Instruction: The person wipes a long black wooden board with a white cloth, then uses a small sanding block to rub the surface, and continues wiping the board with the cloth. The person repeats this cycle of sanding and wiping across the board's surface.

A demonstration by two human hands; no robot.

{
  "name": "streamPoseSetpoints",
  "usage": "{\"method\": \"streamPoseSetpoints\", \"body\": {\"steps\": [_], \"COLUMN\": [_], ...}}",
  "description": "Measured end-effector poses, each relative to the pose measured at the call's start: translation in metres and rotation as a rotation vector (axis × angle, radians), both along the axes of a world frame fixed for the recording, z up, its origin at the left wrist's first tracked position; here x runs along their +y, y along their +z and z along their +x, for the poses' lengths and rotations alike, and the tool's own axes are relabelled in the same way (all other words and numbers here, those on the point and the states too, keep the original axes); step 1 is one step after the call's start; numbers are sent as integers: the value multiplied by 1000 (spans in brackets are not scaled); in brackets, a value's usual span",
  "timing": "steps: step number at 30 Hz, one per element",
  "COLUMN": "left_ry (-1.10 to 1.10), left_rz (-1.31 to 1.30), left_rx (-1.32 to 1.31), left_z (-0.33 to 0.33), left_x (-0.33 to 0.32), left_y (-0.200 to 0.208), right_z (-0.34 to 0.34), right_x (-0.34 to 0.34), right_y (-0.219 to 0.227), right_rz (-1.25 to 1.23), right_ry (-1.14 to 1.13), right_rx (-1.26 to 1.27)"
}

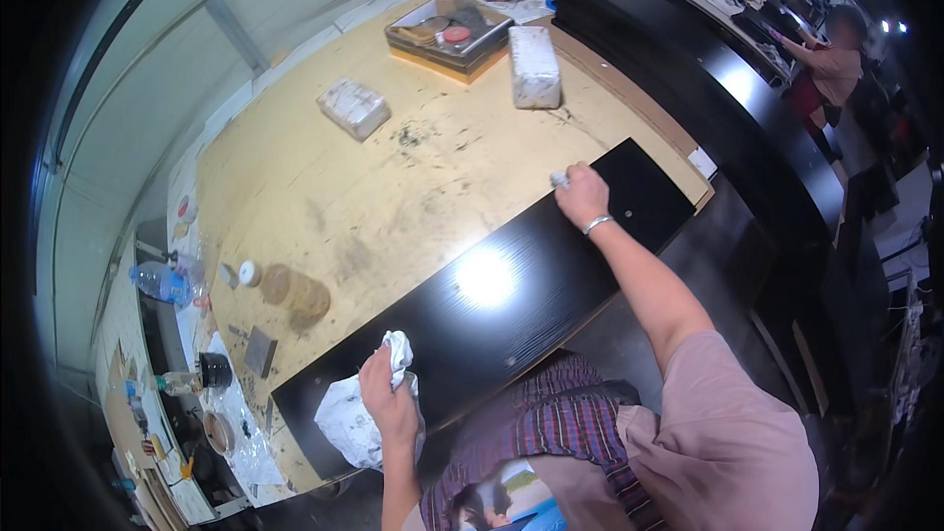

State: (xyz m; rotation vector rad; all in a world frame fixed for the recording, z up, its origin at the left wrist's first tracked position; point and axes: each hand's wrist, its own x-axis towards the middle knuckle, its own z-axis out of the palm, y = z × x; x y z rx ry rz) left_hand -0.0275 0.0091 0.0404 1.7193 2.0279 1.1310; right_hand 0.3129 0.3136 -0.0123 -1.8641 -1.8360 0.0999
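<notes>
A long glossy black board (442,310) lies slantwise along the table's near side, with a bright light reflected in its middle. Near its left end, my left hand (388,401) is closed on a crumpled white cloth (346,421), part of which spreads over the board. My right hand (584,199) is at the board's far edge, toward the right end. Its fingers are closed around a small pale grey piece (560,180), mostly hidden, so its kind is unclear. A bracelet circles that wrist.
On the yellowish table (295,187) stand two white wrapped blocks, one of them (354,108) at left, and an open box (450,37) of odds and ends. Jars (309,303) and a plastic bottle (160,282) are at left. Black boards (688,59) are stacked right; another person (836,64) is beyond.
</notes>
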Motion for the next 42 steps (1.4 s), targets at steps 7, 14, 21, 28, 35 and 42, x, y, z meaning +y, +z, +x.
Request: {"method": "streamPoseSetpoints", "body": {"steps": [7, 14, 21, 28, 35, 42], "left_ry": [-7, 42, 46, 46, 38, 36], "left_rz": [-92, -142, -144, -155, -146, -164], "left_rx": [492, 427, 460, 501, 521, 513], "left_z": [72, 77, 76, 72, 73, 72], "left_x": [50, 49, 49, 49, 48, 45], "left_y": [-58, -50, -57, -60, -60, -63], "right_z": [133, 130, 223, 228, 294, 337], "right_x": [88, 77, 128, 117, 33, -91], "right_y": [-11, -3, 14, 1, 15, 42], "right_rz": [52, -60, -106, -248, -278, -352], "right_ry": [-203, 102, -113, 174, 325, 240], "right_rx": [-79, 66, 119, 350, 274, 88]}}
